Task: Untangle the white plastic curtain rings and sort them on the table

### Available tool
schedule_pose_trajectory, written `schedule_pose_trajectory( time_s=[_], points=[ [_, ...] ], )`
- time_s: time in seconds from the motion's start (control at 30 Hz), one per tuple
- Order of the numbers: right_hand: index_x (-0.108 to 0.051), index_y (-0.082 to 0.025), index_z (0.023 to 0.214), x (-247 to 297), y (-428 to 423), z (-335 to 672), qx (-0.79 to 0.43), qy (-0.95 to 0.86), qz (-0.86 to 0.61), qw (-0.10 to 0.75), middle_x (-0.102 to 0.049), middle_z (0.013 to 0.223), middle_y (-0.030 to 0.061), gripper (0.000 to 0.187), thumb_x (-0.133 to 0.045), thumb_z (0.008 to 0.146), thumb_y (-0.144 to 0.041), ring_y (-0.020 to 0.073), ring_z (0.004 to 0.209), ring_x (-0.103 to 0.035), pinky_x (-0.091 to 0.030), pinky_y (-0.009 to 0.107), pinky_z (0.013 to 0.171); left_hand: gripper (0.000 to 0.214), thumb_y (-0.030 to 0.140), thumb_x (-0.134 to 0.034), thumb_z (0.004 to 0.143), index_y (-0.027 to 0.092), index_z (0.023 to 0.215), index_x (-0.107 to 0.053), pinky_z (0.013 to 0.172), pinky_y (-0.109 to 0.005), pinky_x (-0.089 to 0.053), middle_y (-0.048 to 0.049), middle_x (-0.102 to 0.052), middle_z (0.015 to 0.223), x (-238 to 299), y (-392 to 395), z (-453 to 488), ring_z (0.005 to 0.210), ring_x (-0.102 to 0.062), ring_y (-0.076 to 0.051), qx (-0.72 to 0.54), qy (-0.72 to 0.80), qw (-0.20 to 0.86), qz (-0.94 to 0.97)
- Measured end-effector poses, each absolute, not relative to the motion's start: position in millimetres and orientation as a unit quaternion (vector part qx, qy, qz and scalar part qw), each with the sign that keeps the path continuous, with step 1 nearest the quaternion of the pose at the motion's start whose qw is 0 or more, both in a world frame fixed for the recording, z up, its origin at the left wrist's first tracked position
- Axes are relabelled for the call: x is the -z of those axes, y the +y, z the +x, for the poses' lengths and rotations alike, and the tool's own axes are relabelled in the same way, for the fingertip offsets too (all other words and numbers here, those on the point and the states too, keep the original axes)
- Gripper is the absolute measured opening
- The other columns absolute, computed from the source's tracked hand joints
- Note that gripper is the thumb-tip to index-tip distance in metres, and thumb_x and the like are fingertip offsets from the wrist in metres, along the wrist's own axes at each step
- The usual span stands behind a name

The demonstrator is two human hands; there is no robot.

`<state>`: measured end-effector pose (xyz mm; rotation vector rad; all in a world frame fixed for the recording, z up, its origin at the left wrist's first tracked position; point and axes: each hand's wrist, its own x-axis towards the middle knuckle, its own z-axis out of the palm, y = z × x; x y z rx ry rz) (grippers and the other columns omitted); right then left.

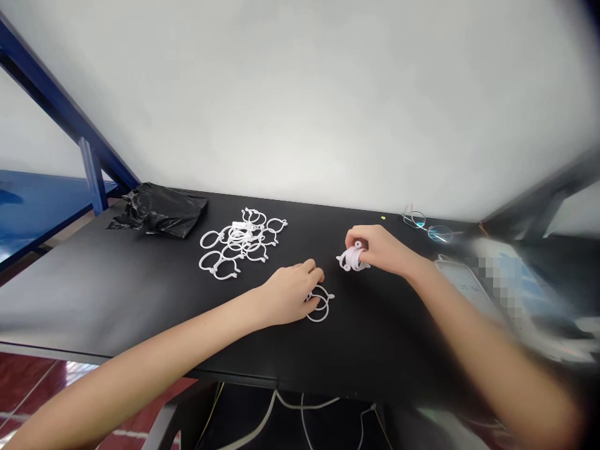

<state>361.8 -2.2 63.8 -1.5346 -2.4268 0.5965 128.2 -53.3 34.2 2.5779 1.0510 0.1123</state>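
Observation:
A bunch of white plastic curtain rings [354,258] is gripped between the thumb and fingers of my right hand [375,245], just above the black table. My left hand [291,292] rests lower and to the left, its thumb and fingers closed about a couple of white rings [319,320] near the table surface. Part of these rings is hidden behind the fingers. Farther left lies a loose pile of white curtain rings [244,240], each a thin hoop with a small knob or clip at one side.
A crumpled black plastic bag [159,211] lies at the back left of the black table [140,287]. Eyeglasses [427,229] sit at the back right, with a phone [466,284] nearer me. A blue metal frame [60,97] stands left; cables [262,425] hang below the front edge.

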Motion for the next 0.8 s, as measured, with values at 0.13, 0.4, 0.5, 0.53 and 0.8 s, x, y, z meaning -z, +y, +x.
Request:
schedule_pose_trajectory(
  time_s=[0.13,0.4,0.5,0.53,0.8],
  points=[
    [-0.066,-0.019,0.077,-68,-30,358,-0.246,-0.819,-0.472,0.213,-0.066,0.083,0.0021,0.017,-0.055,0.073,-0.008,0.0158,0.074,-0.054,-0.039,0.027,0.062,0.008,0.016,-0.048,0.082,0.018,0.086,-0.055,0.061,-0.028,-0.043,-0.0051,-0.059,0.091,-33,-46,128,0.08,-0.06,-0.02,-0.046,0.367,0.206,0.906],
    [-0.074,-0.023,0.079,-49,-58,338,-0.255,-0.816,-0.396,0.336,-0.07,0.087,0.0034,0.023,-0.059,0.075,-0.006,0.0161,0.074,-0.056,-0.038,0.026,0.054,0.035,0.024,-0.058,0.082,0.02,0.115,-0.047,0.059,-0.024,-0.041,0.0026,-0.06,0.074,-30,-29,111,0.067,-0.054,-0.012,-0.197,0.391,0.602,0.668],
    [-0.074,-0.023,0.083,-42,-63,332,-0.219,-0.818,-0.401,0.349,-0.066,0.081,0.0019,0.024,-0.058,0.077,-0.006,0.0116,0.061,-0.05,-0.035,0.026,0.051,0.037,0.031,-0.063,0.082,0.02,0.114,-0.05,0.052,-0.021,-0.043,-0.0012,-0.063,0.079,-33,-32,113,0.075,-0.059,-0.015,-0.231,0.398,0.711,0.532],
    [-0.074,-0.023,0.084,-41,-64,330,-0.219,-0.816,-0.403,0.352,-0.065,0.08,0.0014,0.024,-0.058,0.077,-0.006,0.0093,0.055,-0.045,-0.033,0.025,0.049,0.034,0.033,-0.062,0.082,0.02,0.112,-0.051,0.052,-0.021,-0.045,-0.0025,-0.064,0.082,-34,-34,114,0.078,-0.06,-0.016,-0.246,0.391,0.729,0.506],
    [-0.074,-0.023,0.082,-35,-66,327,-0.272,-0.78,-0.398,0.398,-0.067,0.08,0.0018,0.014,-0.067,0.079,-0.011,0.009,0.056,-0.051,-0.037,0.022,0.045,0.025,0.026,-0.059,0.086,0.017,0.109,-0.058,0.063,-0.024,-0.056,-0.0018,-0.065,0.08,-30,-38,118,0.075,-0.061,-0.013,-0.285,0.366,0.69,0.556]
  ],
)
